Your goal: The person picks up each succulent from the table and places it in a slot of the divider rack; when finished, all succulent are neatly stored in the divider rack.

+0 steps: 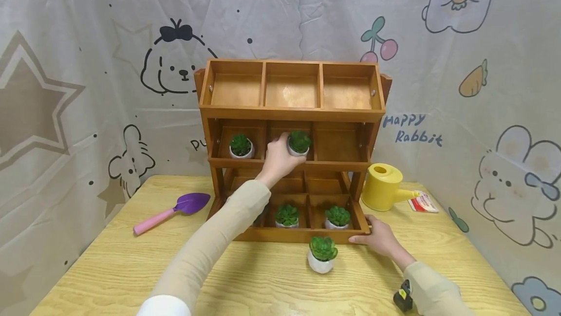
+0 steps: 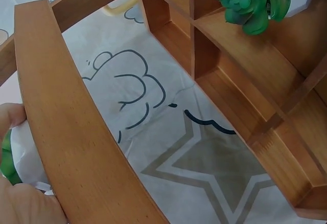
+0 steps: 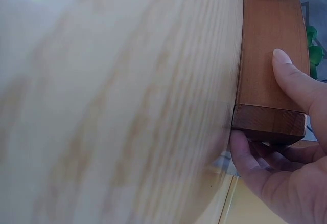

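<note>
My left hand (image 1: pixel 282 158) grips a small potted succulent (image 1: pixel 300 141) by its white pot, at the middle compartment of the shelf's second tier. In the left wrist view the pot (image 2: pixel 28 155) is partly hidden behind the tier's front board (image 2: pixel 76 106). My right hand (image 1: pixel 381 235) holds the front right corner of the wooden shelf's bottom tier (image 1: pixel 302 234). The right wrist view shows its thumb on the front board (image 3: pixel 271 45) and its fingers curled round the end. Another potted succulent (image 1: pixel 241 145) sits in the second tier's left compartment.
The bottom tier holds a middle succulent (image 1: pixel 287 215) and a right one (image 1: pixel 337 216); my left arm covers its left part. One more succulent (image 1: pixel 322 255) stands before the shelf. A purple trowel (image 1: pixel 193 203) lies left, a yellow watering can (image 1: pixel 382 187) stands right.
</note>
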`<state>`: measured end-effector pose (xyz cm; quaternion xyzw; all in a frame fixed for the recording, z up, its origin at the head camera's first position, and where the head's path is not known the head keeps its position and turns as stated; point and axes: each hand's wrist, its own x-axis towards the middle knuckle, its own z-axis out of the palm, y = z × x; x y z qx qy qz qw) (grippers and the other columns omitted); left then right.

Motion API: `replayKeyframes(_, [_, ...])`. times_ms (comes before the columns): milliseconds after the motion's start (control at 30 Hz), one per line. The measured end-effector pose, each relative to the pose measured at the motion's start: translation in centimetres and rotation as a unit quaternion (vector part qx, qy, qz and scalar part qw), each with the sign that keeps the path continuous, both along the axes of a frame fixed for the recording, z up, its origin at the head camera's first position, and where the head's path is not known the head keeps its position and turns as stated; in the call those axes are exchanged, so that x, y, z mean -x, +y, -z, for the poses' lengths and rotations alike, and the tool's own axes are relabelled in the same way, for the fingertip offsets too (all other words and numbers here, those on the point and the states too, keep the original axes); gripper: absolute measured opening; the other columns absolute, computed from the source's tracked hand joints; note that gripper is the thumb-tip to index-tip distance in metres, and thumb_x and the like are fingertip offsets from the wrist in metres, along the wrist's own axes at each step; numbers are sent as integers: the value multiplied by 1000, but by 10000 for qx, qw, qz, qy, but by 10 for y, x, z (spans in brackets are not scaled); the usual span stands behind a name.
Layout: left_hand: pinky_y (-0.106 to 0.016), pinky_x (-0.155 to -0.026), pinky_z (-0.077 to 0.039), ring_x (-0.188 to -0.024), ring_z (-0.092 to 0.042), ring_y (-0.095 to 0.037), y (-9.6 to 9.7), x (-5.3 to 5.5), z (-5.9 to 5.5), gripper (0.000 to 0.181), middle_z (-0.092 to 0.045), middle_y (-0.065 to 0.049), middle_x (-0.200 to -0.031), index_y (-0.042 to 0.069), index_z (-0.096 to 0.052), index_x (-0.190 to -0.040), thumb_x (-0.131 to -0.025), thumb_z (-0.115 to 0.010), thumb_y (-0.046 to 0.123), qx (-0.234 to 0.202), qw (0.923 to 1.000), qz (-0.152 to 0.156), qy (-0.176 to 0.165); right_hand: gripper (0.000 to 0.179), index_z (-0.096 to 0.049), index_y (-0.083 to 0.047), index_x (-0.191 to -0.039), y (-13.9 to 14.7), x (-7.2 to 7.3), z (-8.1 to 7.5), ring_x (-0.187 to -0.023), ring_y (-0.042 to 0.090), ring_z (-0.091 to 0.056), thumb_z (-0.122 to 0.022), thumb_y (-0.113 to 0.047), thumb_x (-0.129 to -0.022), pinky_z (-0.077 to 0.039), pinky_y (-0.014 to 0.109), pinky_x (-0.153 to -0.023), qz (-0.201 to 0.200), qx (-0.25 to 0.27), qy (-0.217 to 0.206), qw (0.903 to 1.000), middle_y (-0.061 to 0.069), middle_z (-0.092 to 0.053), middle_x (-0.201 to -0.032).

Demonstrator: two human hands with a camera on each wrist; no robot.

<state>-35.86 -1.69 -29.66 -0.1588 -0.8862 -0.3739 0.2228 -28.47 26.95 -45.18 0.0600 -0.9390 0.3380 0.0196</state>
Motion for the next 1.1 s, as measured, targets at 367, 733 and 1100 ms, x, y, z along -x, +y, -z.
replayKeyframes(367, [-44,-82,-54,-97,-65,-32,2,-2,-2,61,-66,-16,-108,3,-52,-125,-76,-79,27,36,9995,-94,-290,87,-42,14,-132,0,0,1,-105,41,-62,-83,-35,-73,-52,48,-85,-15,7,20,10000,29,-60,-119])
replayKeyframes(733, [-45,-82,-53,-100,-63,-34,2,-1,-6,61,-62,-19,-111,1,-53,-124,-76,-78,29,196,9988,-207,-388,87,-42,14,-133,1,1,2,-105,41,-62,-82,-36,-74,-52,48,-85,-4,9,0,10000,30,-59,-120])
replayKeyframes(1100, [-49,-86,-52,-105,-57,-38,4,-3,-8,65,-48,-25,-124,-1,-51,-127,-76,-78,29,98,9976,-352,-593,89,-42,14,-133,3,2,3,-107,42,-61,-82,-38,-73,-51,49,-87,-23,-9,16,10000,30,-59,-120])
